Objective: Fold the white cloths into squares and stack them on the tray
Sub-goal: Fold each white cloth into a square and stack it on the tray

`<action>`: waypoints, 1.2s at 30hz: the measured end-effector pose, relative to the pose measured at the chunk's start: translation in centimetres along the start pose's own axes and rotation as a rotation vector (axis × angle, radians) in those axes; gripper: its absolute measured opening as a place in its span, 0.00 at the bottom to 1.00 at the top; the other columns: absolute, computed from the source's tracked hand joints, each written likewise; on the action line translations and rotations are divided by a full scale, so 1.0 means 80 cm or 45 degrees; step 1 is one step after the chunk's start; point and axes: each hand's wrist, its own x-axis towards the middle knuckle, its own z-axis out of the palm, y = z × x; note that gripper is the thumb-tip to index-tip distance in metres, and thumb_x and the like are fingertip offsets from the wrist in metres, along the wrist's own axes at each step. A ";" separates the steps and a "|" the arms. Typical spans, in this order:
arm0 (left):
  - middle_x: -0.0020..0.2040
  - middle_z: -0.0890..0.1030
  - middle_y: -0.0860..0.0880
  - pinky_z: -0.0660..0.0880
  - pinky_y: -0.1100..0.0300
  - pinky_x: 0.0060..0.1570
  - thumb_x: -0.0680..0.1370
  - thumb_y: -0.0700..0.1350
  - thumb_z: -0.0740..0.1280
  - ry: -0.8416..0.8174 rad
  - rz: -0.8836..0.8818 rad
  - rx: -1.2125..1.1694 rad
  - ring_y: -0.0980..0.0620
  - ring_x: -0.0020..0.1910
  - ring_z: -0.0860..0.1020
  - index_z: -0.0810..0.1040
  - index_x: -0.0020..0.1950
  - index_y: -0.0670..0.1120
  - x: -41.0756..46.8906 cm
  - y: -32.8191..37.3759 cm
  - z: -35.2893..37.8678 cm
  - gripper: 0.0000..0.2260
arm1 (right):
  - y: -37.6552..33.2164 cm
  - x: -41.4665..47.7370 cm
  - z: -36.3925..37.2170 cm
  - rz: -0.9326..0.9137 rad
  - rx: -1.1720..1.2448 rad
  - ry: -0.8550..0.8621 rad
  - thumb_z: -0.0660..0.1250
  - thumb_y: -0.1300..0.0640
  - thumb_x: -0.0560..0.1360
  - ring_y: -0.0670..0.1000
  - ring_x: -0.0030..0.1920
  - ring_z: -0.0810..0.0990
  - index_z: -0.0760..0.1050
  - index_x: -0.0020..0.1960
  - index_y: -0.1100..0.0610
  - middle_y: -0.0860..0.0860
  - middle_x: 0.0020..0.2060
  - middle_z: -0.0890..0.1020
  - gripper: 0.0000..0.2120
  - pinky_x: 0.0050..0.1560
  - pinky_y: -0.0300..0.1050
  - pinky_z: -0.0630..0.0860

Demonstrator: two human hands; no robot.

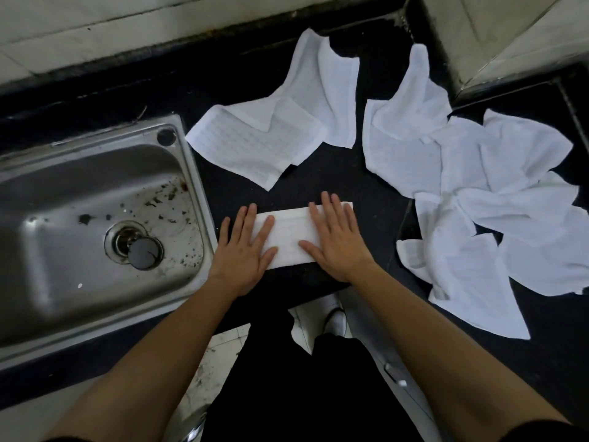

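Observation:
A white cloth folded into a narrow strip (291, 237) lies on the black counter near its front edge. My left hand (245, 250) presses flat on the strip's left end with straight fingers. My right hand (334, 237) lies flat on its right part, fingers spread. Behind them a loosely half-folded white cloth (267, 141) lies spread out. A pile of several crumpled white cloths (478, 193) covers the counter's right side, over what looks like a dark tray's edge (403, 218).
A steel sink (79, 224) with a drain plug and dirt specks takes up the left. Tiled walls close the back and the right corner. The counter's front edge runs just below my wrists, with floor tiles and my legs beneath.

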 end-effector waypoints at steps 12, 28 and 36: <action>0.82 0.44 0.41 0.48 0.37 0.76 0.83 0.63 0.47 0.159 0.153 0.018 0.43 0.81 0.43 0.50 0.82 0.46 0.021 0.046 -0.029 0.33 | 0.030 -0.028 -0.038 0.762 0.626 0.261 0.59 0.38 0.81 0.57 0.56 0.78 0.70 0.67 0.56 0.54 0.59 0.76 0.25 0.50 0.52 0.75; 0.82 0.43 0.42 0.45 0.36 0.76 0.81 0.67 0.44 0.018 0.140 0.058 0.44 0.81 0.44 0.45 0.82 0.48 0.031 0.053 -0.009 0.35 | 0.017 -0.030 -0.039 0.849 0.699 0.070 0.65 0.43 0.80 0.54 0.47 0.75 0.76 0.55 0.58 0.56 0.53 0.76 0.17 0.47 0.48 0.71; 0.82 0.41 0.43 0.42 0.37 0.76 0.81 0.67 0.40 -0.038 0.151 0.056 0.45 0.81 0.40 0.43 0.82 0.48 0.031 0.053 -0.011 0.35 | 0.028 -0.022 -0.054 1.172 1.688 -0.008 0.74 0.51 0.75 0.53 0.57 0.80 0.76 0.64 0.58 0.53 0.58 0.81 0.20 0.53 0.50 0.80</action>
